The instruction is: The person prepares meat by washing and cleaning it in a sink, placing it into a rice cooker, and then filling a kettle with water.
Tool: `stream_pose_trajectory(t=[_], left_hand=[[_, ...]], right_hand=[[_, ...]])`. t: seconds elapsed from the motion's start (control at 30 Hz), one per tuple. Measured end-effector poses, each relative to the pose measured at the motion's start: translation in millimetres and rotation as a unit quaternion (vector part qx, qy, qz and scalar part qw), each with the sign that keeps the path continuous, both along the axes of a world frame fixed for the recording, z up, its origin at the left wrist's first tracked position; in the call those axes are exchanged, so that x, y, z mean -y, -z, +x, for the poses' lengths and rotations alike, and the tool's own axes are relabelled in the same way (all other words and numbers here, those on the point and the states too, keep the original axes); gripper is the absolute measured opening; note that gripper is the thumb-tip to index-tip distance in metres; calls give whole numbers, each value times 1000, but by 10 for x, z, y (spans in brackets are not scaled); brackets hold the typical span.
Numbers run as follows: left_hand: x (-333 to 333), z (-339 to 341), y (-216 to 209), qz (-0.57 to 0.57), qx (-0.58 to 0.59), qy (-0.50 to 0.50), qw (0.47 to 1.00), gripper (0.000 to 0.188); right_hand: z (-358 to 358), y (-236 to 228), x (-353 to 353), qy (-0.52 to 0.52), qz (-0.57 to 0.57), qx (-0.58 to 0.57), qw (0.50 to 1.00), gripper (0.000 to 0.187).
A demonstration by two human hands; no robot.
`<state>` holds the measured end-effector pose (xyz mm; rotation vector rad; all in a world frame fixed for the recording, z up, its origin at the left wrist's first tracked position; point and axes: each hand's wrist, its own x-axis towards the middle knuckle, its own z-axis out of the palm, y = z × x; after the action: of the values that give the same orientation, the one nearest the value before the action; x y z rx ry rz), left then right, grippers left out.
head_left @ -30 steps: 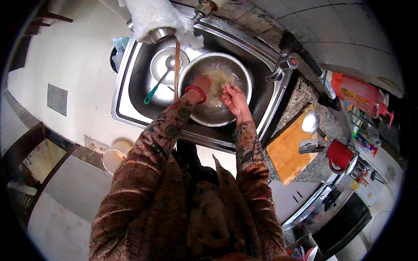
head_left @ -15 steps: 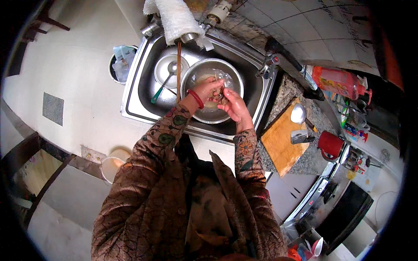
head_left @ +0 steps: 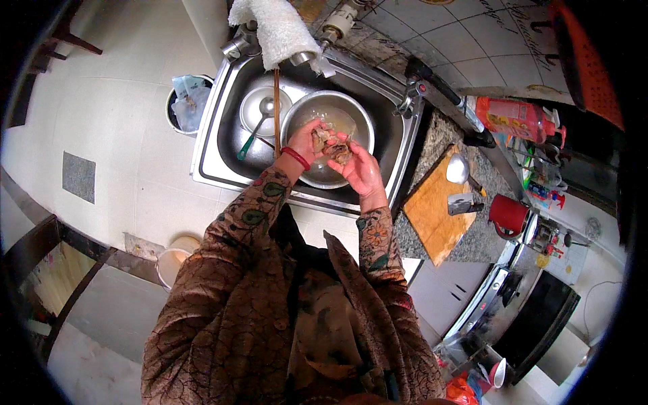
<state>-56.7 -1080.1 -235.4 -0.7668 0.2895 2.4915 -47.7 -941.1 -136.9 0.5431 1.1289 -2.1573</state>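
Over a metal bowl (head_left: 369, 128) of cloudy water, my left hand (head_left: 304, 143) and my right hand (head_left: 364, 174) are side by side, palms turned up. Wet, pale brown pieces that look like meat (head_left: 339, 153) lie in the curled fingers of both hands; their exact kind is hard to make out. A red band circles my left wrist. The bowl stands in a steel sink (head_left: 226, 152). Left of it in the sink are a pale round dish (head_left: 251, 102), a green-handled spoon (head_left: 248, 144) resting across it, and brown chopsticks (head_left: 276, 88).
A white cloth (head_left: 270, 30) wraps the tap above the sink. On the counter to the right are a wooden board (head_left: 432, 209), a ladle (head_left: 457, 169), a cleaver (head_left: 462, 204) and a red mug (head_left: 507, 216). Bins (head_left: 170, 108) (head_left: 177, 260) stand on the left floor.
My hands were close together over the bowl, fingers working on the pieces. Now they have turned up and opened slightly, so the pieces show. The view has shifted a little.
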Motion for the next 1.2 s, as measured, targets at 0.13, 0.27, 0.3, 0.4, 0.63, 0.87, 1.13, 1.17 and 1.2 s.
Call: stream_pose_trajectory(t=[0.13, 0.27, 0.3, 0.4, 0.63, 0.87, 1.13, 1.17, 1.2], left_hand=[[33, 37, -76, -6, -14, 15, 1000, 22], [-32, 66, -57, 19, -25, 26, 999, 22], [-59, 72, -39, 16, -28, 24, 999, 22], [-130, 106, -12, 15, -32, 22, 999, 23], [-324, 142, -3, 15, 30, -26, 999, 24], [-609, 268, 299, 29, 16, -72, 997, 26], [-610, 250, 163, 47, 58, -93, 993, 29], [-585, 259, 207, 64, 37, -78, 994, 30], [-575, 266, 245, 81, 16, -63, 995, 31]], right_hand=[[63, 234, -50, 6, 109, -50, 993, 21], [44, 344, -17, 7, 259, -80, 963, 17], [35, 359, -17, 12, 276, -68, 959, 17], [18, 436, -24, 35, 318, -50, 946, 18], [68, 711, -70, 24, 431, -216, 876, 25], [350, 301, 145, -231, 627, -374, 643, 51], [267, 61, 18, -256, 647, -392, 602, 42], [243, 38, 5, -244, 656, -415, 581, 39], [220, 29, -11, -233, 664, -438, 560, 36]])
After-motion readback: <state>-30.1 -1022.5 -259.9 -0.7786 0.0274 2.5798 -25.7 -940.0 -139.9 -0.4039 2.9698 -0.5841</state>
